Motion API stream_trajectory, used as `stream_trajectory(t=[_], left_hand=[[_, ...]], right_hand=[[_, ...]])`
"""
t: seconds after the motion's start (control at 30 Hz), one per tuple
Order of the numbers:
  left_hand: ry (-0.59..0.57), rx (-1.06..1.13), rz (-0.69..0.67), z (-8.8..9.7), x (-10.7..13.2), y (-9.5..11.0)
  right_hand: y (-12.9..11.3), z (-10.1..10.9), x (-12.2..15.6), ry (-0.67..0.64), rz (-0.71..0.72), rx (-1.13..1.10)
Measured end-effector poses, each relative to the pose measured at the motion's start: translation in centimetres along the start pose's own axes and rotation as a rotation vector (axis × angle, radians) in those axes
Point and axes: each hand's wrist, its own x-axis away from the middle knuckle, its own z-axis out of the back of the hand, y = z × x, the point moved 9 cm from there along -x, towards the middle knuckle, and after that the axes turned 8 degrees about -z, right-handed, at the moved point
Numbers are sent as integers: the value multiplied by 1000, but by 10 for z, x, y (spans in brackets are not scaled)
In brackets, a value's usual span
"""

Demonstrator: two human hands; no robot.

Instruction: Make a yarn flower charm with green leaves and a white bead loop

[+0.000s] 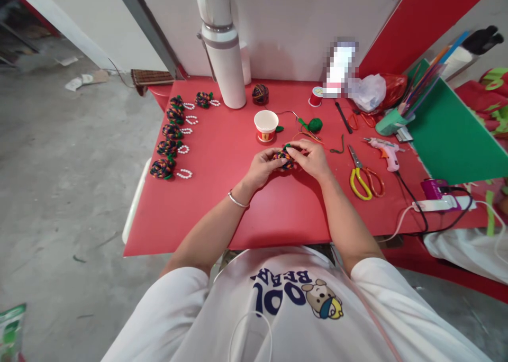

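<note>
Between my two hands, above the red table, is a multicoloured yarn flower [283, 160] with a bit of green at its top. My left hand [262, 167] has thumb and fingers closed on its left side. On the other side my right hand [308, 158] pinches it near the green part. Just beyond my hands stands a paper cup [266, 125], with a small green yarn piece [280, 129] beside it. A ball of green yarn [315, 125] lies farther right, close to a crochet hook [296, 116].
Several finished yarn flowers [162, 168] with white bead loops [184, 174] line the table's left side. Scissors [363, 177], a pink glue gun [387, 151] and a power strip [444, 203] lie right. A tall white flask [224, 60] and dark yarn ball [260, 93] stand behind.
</note>
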Motion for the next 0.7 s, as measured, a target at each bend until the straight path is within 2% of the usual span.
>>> stream_trajectory(t=[0.17,0.33,0.4,0.7], left_hand=[[-5,1,1,-1,1,0],[-25,-2,8,-6,4,1],[-33,-6,4,-7,5,1],[-71,-13,28,-11,7,-1]], right_hand=[[-9,4,4,58,54,18],[16,7,-2,112,-106,-140],[24,8,-5,131,-127,-202],[23,9,-2,160,-129,-207]])
